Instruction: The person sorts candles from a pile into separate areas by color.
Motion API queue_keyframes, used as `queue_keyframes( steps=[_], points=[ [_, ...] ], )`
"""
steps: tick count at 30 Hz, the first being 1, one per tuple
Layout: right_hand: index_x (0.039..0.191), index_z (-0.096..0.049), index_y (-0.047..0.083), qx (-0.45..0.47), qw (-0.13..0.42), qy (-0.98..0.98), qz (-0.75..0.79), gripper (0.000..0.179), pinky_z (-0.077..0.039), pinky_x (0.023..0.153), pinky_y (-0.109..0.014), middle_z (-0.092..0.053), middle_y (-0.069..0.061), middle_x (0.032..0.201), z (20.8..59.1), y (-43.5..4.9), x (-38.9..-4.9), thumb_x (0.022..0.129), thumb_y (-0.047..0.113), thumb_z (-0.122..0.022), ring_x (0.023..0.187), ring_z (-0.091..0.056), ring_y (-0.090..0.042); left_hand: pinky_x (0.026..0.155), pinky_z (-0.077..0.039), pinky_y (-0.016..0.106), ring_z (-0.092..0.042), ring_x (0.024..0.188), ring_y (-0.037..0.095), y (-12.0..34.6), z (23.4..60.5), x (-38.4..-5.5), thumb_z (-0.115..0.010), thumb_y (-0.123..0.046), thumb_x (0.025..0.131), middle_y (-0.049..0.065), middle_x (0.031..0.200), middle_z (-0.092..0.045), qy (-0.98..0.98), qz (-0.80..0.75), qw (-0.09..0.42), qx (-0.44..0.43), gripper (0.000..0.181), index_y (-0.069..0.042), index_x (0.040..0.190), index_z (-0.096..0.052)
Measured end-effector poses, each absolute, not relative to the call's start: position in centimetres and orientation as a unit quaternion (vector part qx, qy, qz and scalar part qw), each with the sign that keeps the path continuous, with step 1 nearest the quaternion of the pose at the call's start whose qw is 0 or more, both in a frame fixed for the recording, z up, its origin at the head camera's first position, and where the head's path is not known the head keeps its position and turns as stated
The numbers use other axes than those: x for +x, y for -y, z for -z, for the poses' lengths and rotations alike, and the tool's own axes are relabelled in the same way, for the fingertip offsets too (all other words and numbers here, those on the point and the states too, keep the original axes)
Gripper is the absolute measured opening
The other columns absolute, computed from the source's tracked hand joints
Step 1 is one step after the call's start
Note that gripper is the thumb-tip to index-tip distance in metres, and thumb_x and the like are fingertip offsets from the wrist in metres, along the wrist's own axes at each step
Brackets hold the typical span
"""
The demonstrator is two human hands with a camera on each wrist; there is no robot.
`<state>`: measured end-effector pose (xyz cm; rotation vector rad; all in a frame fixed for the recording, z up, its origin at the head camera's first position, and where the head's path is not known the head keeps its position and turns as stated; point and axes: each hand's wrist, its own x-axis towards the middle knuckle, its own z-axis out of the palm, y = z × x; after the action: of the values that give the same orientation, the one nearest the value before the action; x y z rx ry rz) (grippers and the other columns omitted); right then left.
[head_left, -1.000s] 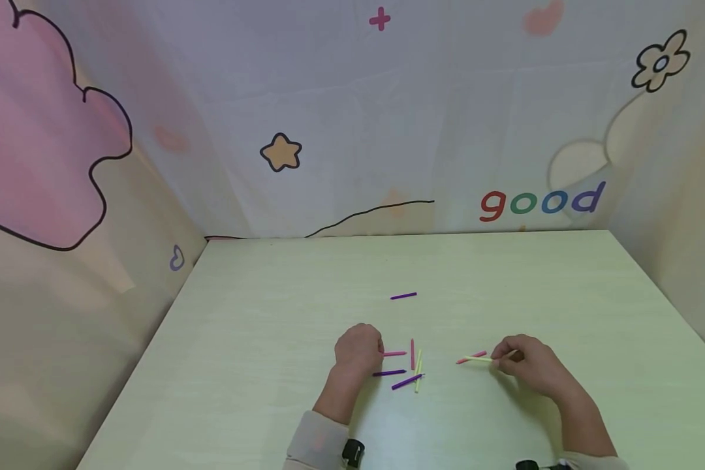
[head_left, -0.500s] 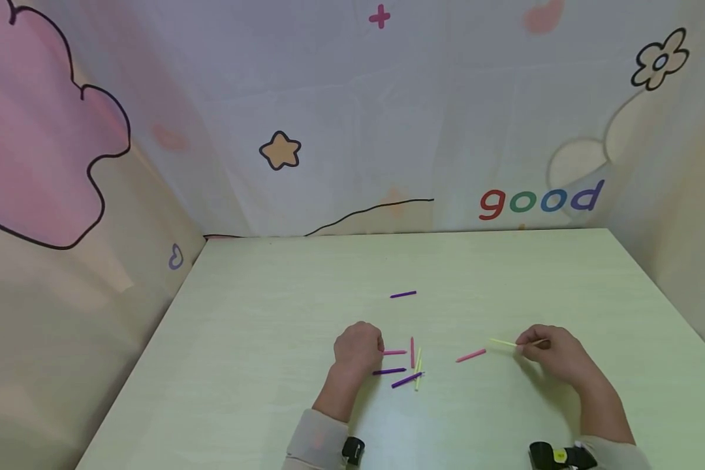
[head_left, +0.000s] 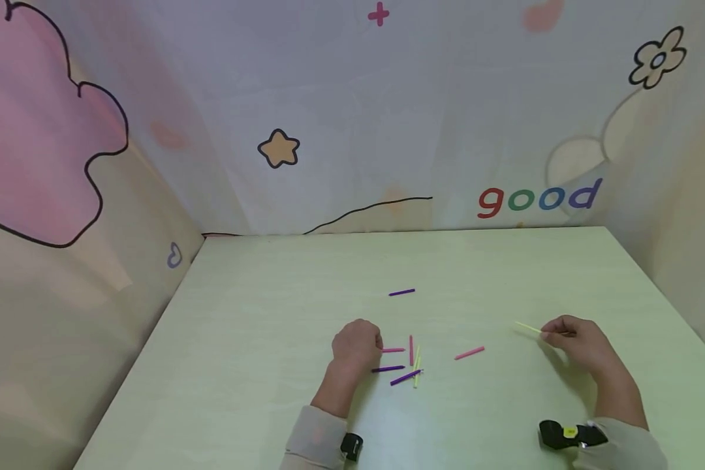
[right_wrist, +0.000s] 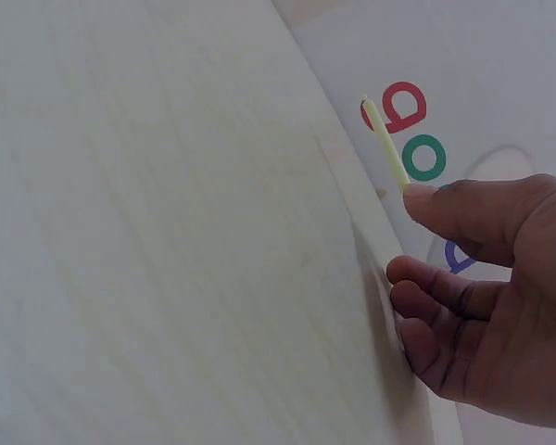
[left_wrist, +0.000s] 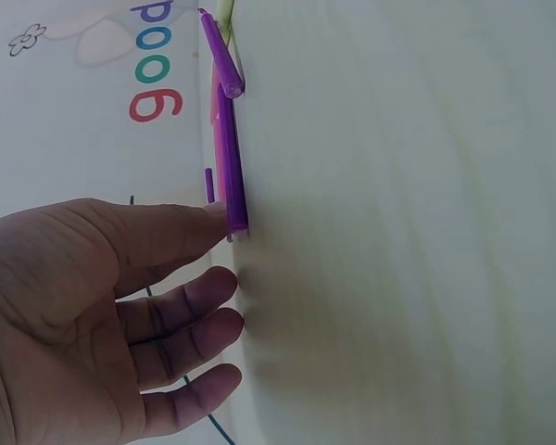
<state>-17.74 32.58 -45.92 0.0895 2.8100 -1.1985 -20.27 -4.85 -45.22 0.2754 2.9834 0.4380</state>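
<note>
My right hand [head_left: 578, 346] pinches one end of a thin pale yellow stick [right_wrist: 386, 144] between thumb and finger. The stick is raised over the table, its narrow tip pointing left and away. On the other side, my left hand [head_left: 357, 346] rests low at the table and holds the near end of a pink stick [head_left: 395, 350]; its thumb hides that end. Just beside those fingers lies a purple stick [head_left: 388, 369]. A second purple stick [head_left: 405, 377] lies slanted across thin yellow sticks [head_left: 416, 382], with another pink stick [head_left: 411, 346] pointing away from me behind it.
A lone pink stick [head_left: 469, 353] lies between the hands, and a purple one [head_left: 402, 292] farther back. The pale green table [head_left: 258, 313] ends at a printed cloth backdrop [head_left: 352, 130]. Each wrist wears a black device [head_left: 572, 435].
My right hand has lifted the yellow stick off the lone pink stick and carried it right and away from me. My left hand has stayed in place.
</note>
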Motion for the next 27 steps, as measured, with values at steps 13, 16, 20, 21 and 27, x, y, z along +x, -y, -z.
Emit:
queue_keyframes(
  steps=[13,16,20,21,27],
  points=[
    [0.104,-0.056,-0.007,0.07,0.058,-0.917,0.389,0.024,-0.042,0.06,-0.033,-0.055,-0.013,0.09,46.02,-33.36,-18.03,0.091,0.013,-0.056,0.078,-0.047,-0.026,0.049,-0.041,0.026,-0.049,0.066,0.011,4.91,45.0,-20.38,-0.071,-0.011,0.075,-0.008,0.069,-0.052,-0.981,-0.16,0.064,0.085,0.015,-0.019,0.065,-0.064],
    [0.101,-0.057,-0.007,0.064,0.051,-0.927,0.366,0.021,-0.041,0.062,-0.035,-0.055,-0.013,0.089,46.27,-33.4,-18.27,0.089,0.01,-0.057,0.079,-0.048,-0.028,0.049,-0.041,0.026,-0.049,0.066,0.01,4.97,45.03,-20.42,-0.072,-0.012,0.075,-0.008,0.069,-0.052,-0.982,-0.16,0.061,0.085,0.016,-0.019,0.064,-0.063],
    [0.098,-0.058,-0.006,0.059,0.049,-0.937,0.34,0.019,-0.039,0.068,-0.04,-0.056,-0.015,0.089,46.49,-33.41,-18.49,0.087,0.009,-0.058,0.082,-0.048,-0.031,0.049,-0.041,0.026,-0.05,0.067,0.01,5.01,45.09,-20.32,-0.072,-0.012,0.075,-0.008,0.069,-0.052,-0.981,-0.162,0.062,0.085,0.016,-0.02,0.064,-0.063],
    [0.098,-0.058,-0.006,0.058,0.05,-0.938,0.337,0.018,-0.039,0.069,-0.041,-0.056,-0.015,0.089,46.52,-33.41,-18.49,0.087,0.008,-0.058,0.083,-0.049,-0.031,0.049,-0.041,0.026,-0.05,0.067,0.011,5.0,45.11,-20.29,-0.072,-0.012,0.075,-0.008,0.069,-0.052,-0.981,-0.163,0.062,0.086,0.016,-0.02,0.064,-0.063],
    [0.1,-0.058,-0.006,0.059,0.059,-0.939,0.333,0.021,-0.039,0.068,-0.041,-0.056,-0.016,0.09,45.96,-33.32,-18.27,0.087,0.011,-0.058,0.083,-0.049,-0.032,0.049,-0.041,0.026,-0.049,0.067,0.01,5.04,45.24,-20.31,-0.071,-0.01,0.074,-0.008,0.069,-0.052,-0.98,-0.168,0.059,0.09,0.016,-0.019,0.064,-0.063]
  ],
)
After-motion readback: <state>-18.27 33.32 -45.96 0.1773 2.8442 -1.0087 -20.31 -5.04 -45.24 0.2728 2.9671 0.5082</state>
